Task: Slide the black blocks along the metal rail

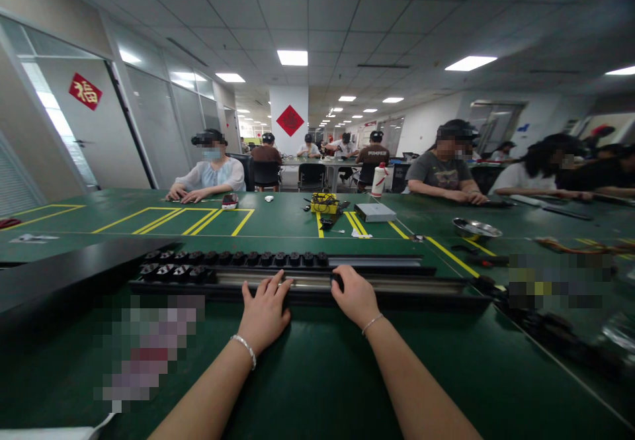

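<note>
A long black rail point(407, 286) with a bare metallic channel lies across the table in front of me. Several black socket-like modules point(179, 272) sit at its left end. Behind it is a second black rail point(377, 261) carrying a row of similar modules. My left hand point(264, 308) rests on the near rail's channel, its fingers spread and nothing visible in them. Farther right, the fingers of my right hand point(354, 294) are curled round a small black module point(338, 282) at the same rail, mostly hidden by the hand.
A dark panel point(64, 271) stretches over the left side of the green table point(317, 374). Toward the back are a yellow box with black cables point(324, 203), a white box point(376, 212) and a metal bowl point(477, 227). Dark parts point(555, 327) lie at right. Other people sit across the table.
</note>
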Tool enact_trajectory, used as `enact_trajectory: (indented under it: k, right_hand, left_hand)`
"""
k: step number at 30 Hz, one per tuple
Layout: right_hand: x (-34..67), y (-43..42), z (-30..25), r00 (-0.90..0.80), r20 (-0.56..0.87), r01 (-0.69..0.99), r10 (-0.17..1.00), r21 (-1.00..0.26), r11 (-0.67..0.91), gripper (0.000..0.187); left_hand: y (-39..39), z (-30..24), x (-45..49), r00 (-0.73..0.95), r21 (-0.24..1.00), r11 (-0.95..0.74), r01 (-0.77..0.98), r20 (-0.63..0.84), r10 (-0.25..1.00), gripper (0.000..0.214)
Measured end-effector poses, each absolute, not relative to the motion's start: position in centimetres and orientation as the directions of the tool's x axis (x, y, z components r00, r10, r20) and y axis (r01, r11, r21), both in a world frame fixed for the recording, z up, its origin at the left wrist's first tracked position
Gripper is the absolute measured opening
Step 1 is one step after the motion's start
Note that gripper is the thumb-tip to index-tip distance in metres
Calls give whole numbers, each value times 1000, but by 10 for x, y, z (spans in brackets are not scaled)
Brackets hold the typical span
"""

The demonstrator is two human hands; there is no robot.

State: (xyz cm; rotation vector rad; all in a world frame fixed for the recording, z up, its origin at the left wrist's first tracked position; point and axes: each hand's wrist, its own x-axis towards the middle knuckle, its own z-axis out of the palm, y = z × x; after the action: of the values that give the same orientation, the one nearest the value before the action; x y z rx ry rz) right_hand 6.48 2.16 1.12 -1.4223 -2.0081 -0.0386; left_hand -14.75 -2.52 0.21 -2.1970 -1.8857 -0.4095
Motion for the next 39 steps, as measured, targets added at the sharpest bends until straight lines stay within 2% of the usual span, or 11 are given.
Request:
enact_trajectory:
  k: [26,39]
  right_hand:
    - [65,20,14,-166,494,866,854,-342,366,23]
    - [65,20,14,-165,494,861,854,-351,369,21]
  left_hand:
    - [-26,6,-145,123,-6,-127,992,310,943,57]
    - [-26,7,-146,126,34,-143,989,313,941,56]
